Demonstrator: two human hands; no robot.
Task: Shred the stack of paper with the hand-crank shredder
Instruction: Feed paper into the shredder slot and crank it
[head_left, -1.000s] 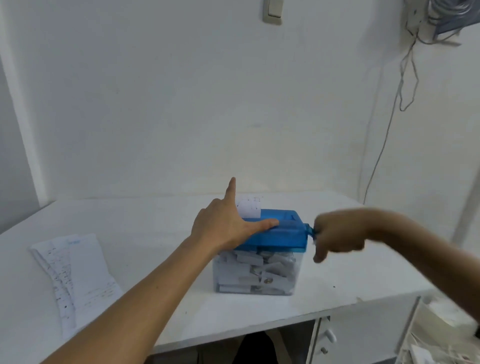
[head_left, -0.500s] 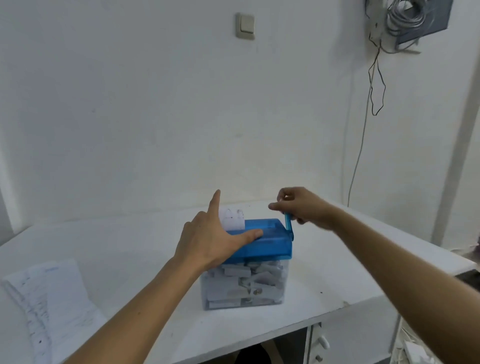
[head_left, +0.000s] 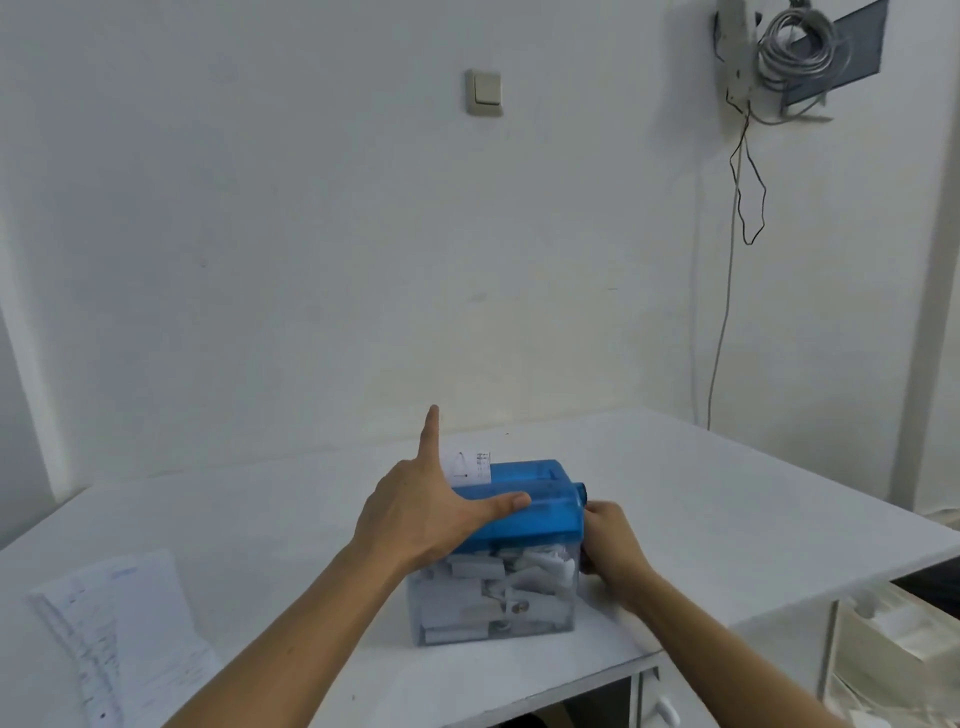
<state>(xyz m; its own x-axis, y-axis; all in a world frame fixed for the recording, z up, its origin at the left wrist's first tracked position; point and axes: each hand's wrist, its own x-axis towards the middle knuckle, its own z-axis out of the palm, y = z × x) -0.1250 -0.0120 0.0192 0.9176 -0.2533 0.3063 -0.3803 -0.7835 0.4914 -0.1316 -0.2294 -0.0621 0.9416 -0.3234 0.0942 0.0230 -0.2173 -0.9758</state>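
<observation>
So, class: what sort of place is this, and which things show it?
Probably a small office or back room: a white desk with printed sheets, a hand-crank shredder on it, and coiled cables on the wall.

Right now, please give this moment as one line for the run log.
left hand: presses shredder lid | right hand: grips crank | sheet: partly fed in | bin: strips inside | paper stack: on table

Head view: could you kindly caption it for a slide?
Left hand steadies the blue shredder; right hand grips its crank.
</observation>
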